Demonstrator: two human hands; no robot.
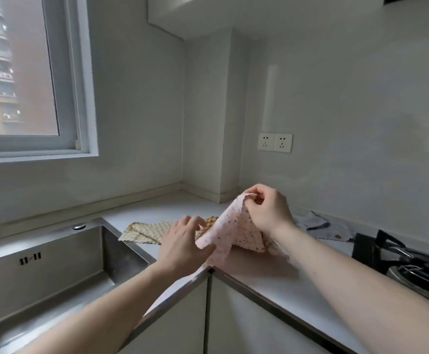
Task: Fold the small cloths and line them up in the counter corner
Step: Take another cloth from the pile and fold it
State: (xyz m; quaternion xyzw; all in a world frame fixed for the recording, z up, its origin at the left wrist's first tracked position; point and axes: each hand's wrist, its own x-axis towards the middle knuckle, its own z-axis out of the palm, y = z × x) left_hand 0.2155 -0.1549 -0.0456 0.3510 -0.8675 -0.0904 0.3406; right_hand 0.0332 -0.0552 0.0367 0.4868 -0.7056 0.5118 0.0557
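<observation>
A pink speckled cloth (234, 231) is lifted off the counter (172, 205) between both hands. My right hand (267, 210) pinches its upper corner, raised above the counter. My left hand (182, 249) pinches the cloth's lower edge near the counter's front corner. A yellow checked cloth (144, 229) lies flat on the counter behind my left hand, partly hidden by it. A grey cloth (320, 224) lies crumpled further right, near the wall.
A steel sink (42, 272) is set into the counter at the left. A black gas hob (407, 261) sits at the right. Two wall sockets (274, 142) are above the counter. A boxed column stands in the far corner.
</observation>
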